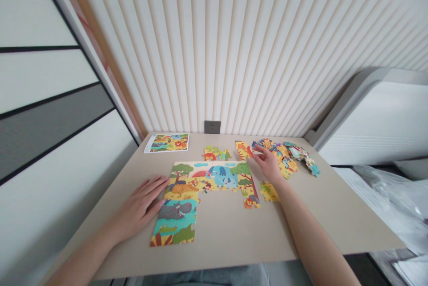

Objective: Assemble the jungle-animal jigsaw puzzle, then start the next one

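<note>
Jigsaw puzzle (pixel 177 211), part-built, lies between the two hands, its hippo panel just right of and nearer than the left fingertips! Left hand (pixel 140 208) rests flat, fingers slightly spread, tips at the puzzle's left edge, gripping nothing. Left column and far strip look joined; bare tabletop (pixel 220 225) suggests centre and lower right remain. Animals stand upright for the person, top edge away; the far strip's long axis runs crosswise between both sets of fingers. Yellow cluster (pixel 269 191) sits nearer than the right fingers. Right hand (pixel 268 164) has fingers partly extended beside the loose heap (pixel 286 159); can't tell if they pinch anything. Left of those fingertips, lion cluster (pixel 210 155); beyond the left fingertips, picture card (pixel 170 142).
</note>
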`<action>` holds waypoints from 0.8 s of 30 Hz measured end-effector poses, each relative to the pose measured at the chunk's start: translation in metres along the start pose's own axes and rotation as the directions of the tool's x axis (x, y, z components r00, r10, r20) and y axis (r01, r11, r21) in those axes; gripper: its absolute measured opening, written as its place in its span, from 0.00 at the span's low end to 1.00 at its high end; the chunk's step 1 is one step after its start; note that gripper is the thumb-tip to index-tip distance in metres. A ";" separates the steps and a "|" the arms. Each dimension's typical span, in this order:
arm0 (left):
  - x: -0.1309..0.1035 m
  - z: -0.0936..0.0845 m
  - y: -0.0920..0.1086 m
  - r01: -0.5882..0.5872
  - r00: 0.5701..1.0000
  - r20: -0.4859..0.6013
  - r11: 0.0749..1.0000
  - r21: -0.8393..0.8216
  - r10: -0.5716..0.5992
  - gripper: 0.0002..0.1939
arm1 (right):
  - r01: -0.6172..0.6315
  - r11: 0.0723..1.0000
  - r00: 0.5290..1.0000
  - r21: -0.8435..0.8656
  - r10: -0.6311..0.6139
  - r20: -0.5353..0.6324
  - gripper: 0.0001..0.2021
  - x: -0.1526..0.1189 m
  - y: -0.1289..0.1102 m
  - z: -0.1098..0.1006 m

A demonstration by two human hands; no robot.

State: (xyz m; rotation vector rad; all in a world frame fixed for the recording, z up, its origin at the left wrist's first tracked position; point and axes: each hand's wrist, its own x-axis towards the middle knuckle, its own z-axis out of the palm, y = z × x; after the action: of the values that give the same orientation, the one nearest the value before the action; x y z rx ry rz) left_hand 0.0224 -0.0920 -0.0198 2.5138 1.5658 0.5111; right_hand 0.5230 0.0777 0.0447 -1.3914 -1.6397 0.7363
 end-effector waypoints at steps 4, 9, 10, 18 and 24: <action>0.000 -0.001 0.001 -0.004 1.000 0.003 1.000 0.000 0.004 0.32 | -0.001 0.999 1.000 0.040 0.001 0.009 0.30 -0.001 -0.010 -0.001; 0.000 -0.001 0.001 0.001 1.000 0.013 1.000 -0.003 -0.001 0.33 | -0.023 0.999 0.993 0.043 0.018 0.119 0.25 -0.025 -0.036 -0.005; 0.000 -0.001 0.001 0.001 1.000 0.015 1.000 -0.004 -0.001 0.33 | -0.035 0.999 0.987 0.032 0.029 0.159 0.22 -0.035 -0.041 -0.005; 0.000 -0.001 0.001 -0.003 1.000 -0.004 1.000 -0.020 0.003 0.33 | -0.060 0.993 0.928 -0.101 0.093 0.362 0.15 -0.115 -0.066 0.001; 0.001 -0.002 0.003 -0.003 1.000 -0.013 1.000 -0.014 0.003 0.33 | 0.116 0.966 0.956 -0.230 -0.046 0.290 0.12 -0.132 -0.077 0.000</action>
State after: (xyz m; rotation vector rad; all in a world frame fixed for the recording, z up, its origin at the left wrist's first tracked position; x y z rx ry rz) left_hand 0.0247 -0.0930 -0.0166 2.5081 1.5572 0.5376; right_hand 0.4899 -0.0666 0.0809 -1.4276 -2.0580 0.7286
